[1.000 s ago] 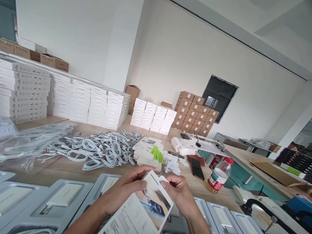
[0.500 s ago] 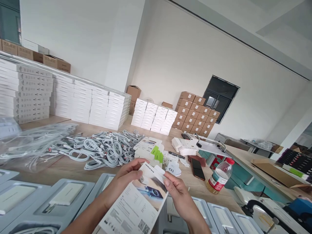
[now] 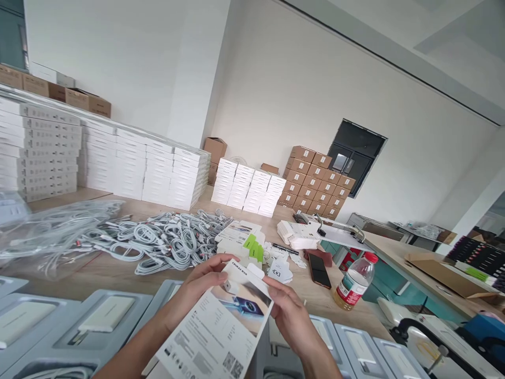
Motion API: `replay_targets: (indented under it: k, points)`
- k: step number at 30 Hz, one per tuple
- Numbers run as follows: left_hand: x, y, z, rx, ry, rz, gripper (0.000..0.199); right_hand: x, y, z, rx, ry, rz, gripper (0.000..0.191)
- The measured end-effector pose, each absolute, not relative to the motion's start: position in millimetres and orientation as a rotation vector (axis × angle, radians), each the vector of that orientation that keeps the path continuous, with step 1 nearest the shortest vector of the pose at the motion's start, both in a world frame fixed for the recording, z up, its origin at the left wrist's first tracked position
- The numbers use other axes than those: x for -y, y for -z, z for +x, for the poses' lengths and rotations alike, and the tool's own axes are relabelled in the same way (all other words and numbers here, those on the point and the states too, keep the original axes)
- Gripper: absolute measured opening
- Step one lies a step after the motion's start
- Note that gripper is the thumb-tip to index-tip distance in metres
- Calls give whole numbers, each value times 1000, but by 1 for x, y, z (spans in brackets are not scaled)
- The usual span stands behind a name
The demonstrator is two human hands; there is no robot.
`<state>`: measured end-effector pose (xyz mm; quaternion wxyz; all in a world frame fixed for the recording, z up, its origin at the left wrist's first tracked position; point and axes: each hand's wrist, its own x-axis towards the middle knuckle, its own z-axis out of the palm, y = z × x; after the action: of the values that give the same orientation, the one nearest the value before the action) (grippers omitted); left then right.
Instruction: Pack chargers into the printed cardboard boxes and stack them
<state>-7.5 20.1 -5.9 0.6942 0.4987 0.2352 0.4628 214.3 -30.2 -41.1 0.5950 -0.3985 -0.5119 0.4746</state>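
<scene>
In the head view, the left hand [image 3: 203, 284] pinches the upper left corner of a printed white carton [image 3: 215, 331], thumb on its front face and fingers behind. The right hand [image 3: 290, 316] grips the same carton at its upper right corner, thumb and fingers closed narrowly on the edge, beside a small raised white flap [image 3: 255, 271]. The carton is tilted, above the near edge of the table [image 3: 118, 278], its face showing a photo of a dark device, lines of text and two QR codes.

Grey-blue trays [image 3: 59, 350] line the table's near edge on both sides of the carton, several holding a white flat device [image 3: 107, 315]. Beyond the left hand lies a heap of coiled white cables [image 3: 169, 239]; to its left, more cables lie under clear plastic [image 3: 63, 231]. Beyond the carton are flattened cartons [image 3: 236, 239] with bright green tabs [image 3: 253, 247], then white paper cards [image 3: 279, 271] and a black pen [image 3: 284, 249].

Near the table's right edge, a smartphone [image 3: 319, 271] lies flat and a red-capped bottle [image 3: 354, 281] stands. White box stacks [image 3: 153, 171] rise along the table's far left edge, with shorter white stacks [image 3: 248, 188] toward the far right corner.
</scene>
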Motion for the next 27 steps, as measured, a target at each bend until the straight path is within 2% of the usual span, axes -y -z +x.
replay_targets:
  k: [3, 7, 10, 16, 21, 27]
  points:
    - [-22, 7, -8, -535, -1051, 1111, 40, 33, 35, 210, 1228, -1135, -964, 44]
    - [-24, 11, -13, -529, -1050, 1145, 38, 45, 19, 200, 1594, -937, -989, 43]
    - [-21, 11, -17, -585, -1025, 1284, 36, 43, 14, 196, 1652, -919, -984, 36]
    - [-6, 5, -19, -647, -853, 1642, 36, 31, 25, 205, 1329, -1266, -994, 40]
    - [-2, 1, -18, -570, -893, 1749, 33, 29, 30, 205, 966, -1567, -886, 40]
    - [-2, 7, -13, -531, -900, 1716, 32, 27, 34, 201, 872, -1630, -912, 41]
